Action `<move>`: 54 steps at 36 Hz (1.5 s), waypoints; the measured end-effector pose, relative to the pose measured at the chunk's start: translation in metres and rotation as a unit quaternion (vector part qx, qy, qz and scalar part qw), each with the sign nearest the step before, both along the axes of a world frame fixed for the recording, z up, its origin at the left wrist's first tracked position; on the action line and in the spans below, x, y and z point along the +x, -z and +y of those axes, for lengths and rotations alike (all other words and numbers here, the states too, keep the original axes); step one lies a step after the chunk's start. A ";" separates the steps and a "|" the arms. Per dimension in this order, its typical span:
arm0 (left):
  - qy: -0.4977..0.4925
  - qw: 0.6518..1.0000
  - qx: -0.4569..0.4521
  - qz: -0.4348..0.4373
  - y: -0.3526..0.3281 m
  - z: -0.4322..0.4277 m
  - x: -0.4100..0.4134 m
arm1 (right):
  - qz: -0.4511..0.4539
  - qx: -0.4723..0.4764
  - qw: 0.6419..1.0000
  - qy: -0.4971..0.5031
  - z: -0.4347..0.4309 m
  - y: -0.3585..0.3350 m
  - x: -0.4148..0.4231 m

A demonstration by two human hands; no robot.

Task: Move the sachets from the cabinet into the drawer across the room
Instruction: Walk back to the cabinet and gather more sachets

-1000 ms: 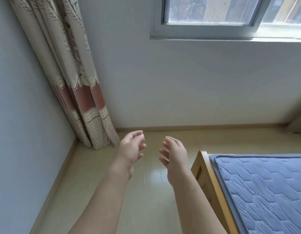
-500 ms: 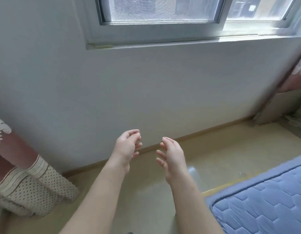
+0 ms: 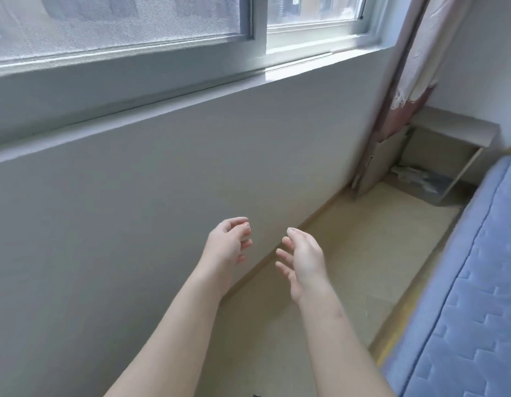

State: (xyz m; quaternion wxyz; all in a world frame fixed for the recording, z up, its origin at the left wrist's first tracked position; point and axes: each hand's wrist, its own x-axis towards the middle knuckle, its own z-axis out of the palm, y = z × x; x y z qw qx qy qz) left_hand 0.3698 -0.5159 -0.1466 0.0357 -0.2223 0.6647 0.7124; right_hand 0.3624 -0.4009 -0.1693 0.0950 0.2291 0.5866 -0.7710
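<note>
Hands empty: left hand [image 3: 228, 245] and right hand [image 3: 304, 259] are loosely curled in front, gripping nothing. No sachets in sight, and I can't tell if the low stand [image 3: 455, 130] ahead-right of the hands is their cabinet. Risk: tight floor [image 3: 349, 253] strip btwn wall [image 3: 134, 224] and bed [image 3: 463, 310], so a shin could clip the bed edge.

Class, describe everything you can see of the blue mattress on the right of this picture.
The mattress looks like blue fabric, quilted with stitched angular, honeycomb-like lines, and has a rounded piped edge. Only its left part shows, running from the bottom right up toward the corner by the curtain. It lies flat on a pale wooden bed frame, a strip of which shows under its edge, next to the floor. Neither the left hand nor the right hand touches it.
</note>
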 end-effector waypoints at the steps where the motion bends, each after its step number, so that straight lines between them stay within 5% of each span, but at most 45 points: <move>1: 0.009 1.000 0.001 0.004 -0.002 0.006 -0.023 | 0.006 0.002 1.000 0.007 0.006 -0.004 -0.023; 21: 0.181 0.983 0.032 0.005 0.001 0.148 -0.446 | 0.003 0.020 0.973 0.230 0.147 -0.004 -0.389; 32: 0.326 0.945 0.009 -0.016 0.013 0.312 -0.612 | -0.030 0.007 0.936 0.352 0.283 0.018 -0.527; 54: 0.323 0.945 -0.007 -0.052 0.065 0.679 -0.900 | -0.050 0.023 0.932 0.359 0.664 0.052 -0.799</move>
